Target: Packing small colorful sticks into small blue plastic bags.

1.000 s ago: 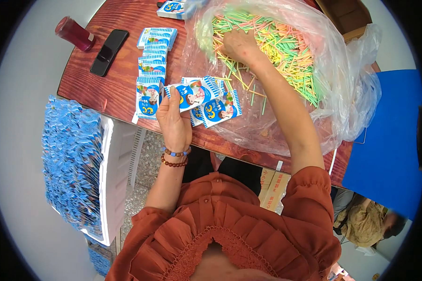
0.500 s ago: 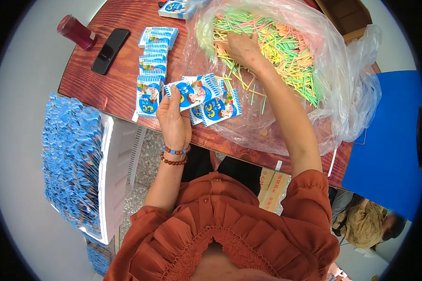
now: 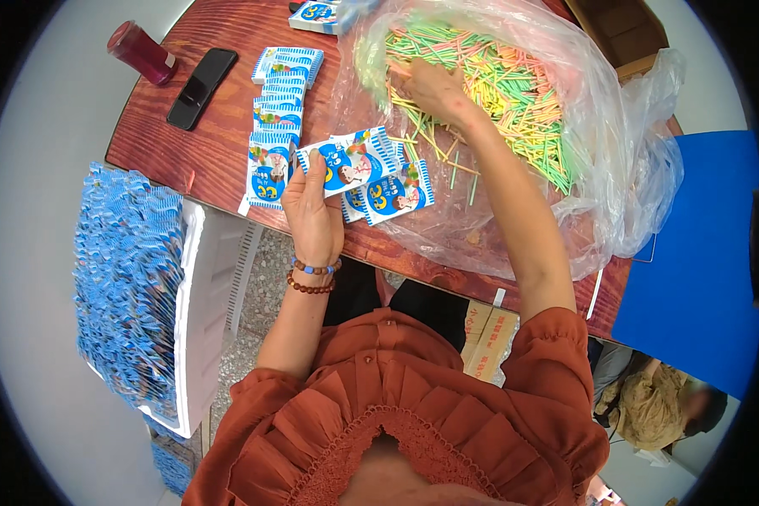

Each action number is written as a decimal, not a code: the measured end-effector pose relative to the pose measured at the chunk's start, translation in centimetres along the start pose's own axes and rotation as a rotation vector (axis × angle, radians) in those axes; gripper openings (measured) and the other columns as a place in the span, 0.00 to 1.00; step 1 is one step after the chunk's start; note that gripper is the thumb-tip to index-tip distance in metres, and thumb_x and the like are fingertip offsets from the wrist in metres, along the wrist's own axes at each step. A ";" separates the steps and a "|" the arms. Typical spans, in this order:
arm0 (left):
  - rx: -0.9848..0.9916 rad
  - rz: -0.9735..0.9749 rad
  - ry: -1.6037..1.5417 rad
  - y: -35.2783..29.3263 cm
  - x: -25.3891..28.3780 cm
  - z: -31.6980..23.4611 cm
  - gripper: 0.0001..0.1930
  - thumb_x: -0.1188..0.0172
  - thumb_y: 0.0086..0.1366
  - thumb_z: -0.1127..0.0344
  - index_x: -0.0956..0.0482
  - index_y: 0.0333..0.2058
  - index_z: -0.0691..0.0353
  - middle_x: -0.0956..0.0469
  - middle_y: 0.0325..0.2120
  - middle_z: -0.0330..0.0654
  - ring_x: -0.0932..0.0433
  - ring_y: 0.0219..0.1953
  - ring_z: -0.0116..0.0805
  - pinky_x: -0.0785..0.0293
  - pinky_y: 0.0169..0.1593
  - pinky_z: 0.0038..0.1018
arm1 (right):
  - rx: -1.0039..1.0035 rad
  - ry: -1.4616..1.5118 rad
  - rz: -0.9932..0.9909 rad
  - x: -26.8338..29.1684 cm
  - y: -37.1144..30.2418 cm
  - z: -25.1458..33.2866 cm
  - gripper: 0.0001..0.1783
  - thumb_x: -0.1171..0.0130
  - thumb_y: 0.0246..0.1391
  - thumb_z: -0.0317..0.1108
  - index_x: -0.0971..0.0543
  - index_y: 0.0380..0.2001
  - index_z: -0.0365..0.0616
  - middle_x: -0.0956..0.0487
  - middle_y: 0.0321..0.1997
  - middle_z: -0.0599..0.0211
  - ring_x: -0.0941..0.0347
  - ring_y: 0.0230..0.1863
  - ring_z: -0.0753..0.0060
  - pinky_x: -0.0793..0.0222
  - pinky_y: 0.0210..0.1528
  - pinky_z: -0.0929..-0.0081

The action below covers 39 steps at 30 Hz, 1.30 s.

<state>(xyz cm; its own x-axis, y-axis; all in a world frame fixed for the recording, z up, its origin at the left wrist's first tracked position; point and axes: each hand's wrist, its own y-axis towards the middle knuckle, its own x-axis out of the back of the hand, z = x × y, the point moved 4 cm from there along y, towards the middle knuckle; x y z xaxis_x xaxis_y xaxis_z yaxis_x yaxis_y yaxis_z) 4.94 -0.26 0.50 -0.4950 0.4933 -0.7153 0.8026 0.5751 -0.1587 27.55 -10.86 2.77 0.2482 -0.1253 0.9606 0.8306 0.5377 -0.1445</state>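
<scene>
My left hand (image 3: 314,207) is closed on a blue and white printed packet (image 3: 354,164), thumb on top, above the near edge of the table. Under and beside it lie more of these flat packets (image 3: 399,198), partly covered. My right hand (image 3: 434,88) reaches into a heap of thin pastel sticks (image 3: 506,93), green, yellow and pink, in a large clear plastic bag (image 3: 447,232). Its fingers are bent around sticks at the heap's left side; the fingertips are partly hidden, so how many they grip does not show.
An overlapping row of packets (image 3: 276,114) lies left of the bag. Further left are a black phone (image 3: 202,88) and a red-lidded jar (image 3: 142,52). A white foam box (image 3: 196,312) of blue packets stands beside the table. A blue board (image 3: 691,261) is at right; another person (image 3: 662,405) sits below it.
My right hand has shifted slightly within the sticks, its fingers drawn closer together. My left hand keeps the packet in almost the same place. The whole view has moved a little.
</scene>
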 end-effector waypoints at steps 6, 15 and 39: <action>0.032 0.017 -0.014 0.1 -0.2 0.2 0.09 0.47 0.70 0.64 0.22 0.37 0.64 0.20 0.35 0.38 0.21 0.37 0.23 0.24 0.42 0.22 | 0.043 0.743 -0.093 0.0 -0.8 -3.3 0.24 0.56 0.66 0.45 0.35 0.57 0.40 0.19 0.39 0.66 0.25 0.42 0.73 0.29 0.42 0.71; 0.059 0.044 -0.009 -0.2 -0.7 0.3 0.11 0.48 0.70 0.64 0.22 0.39 0.66 0.20 0.37 0.40 0.21 0.39 0.26 0.24 0.44 0.25 | 0.088 0.999 -0.174 -0.2 -0.3 -4.2 0.18 0.54 0.65 0.35 0.30 0.53 0.35 0.21 0.45 0.61 0.26 0.48 0.72 0.31 0.49 0.74; 0.051 0.143 -0.062 0.6 -4.4 2.0 0.13 0.49 0.70 0.61 0.23 0.39 0.66 0.20 0.36 0.41 0.21 0.36 0.27 0.24 0.38 0.24 | 0.598 1.689 -0.624 5.8 -14.5 4.0 0.10 0.58 0.67 0.31 0.31 0.46 0.40 0.23 0.44 0.55 0.31 0.58 0.51 0.40 0.63 0.60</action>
<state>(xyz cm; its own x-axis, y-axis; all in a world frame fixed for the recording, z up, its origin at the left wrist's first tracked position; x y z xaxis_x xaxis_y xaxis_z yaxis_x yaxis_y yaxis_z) 8.28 -3.39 2.22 -0.3538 0.5259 -0.7734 0.8801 0.4671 -0.0850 14.93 -16.03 11.41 0.4905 -0.7619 -0.4229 0.8163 0.2317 0.5292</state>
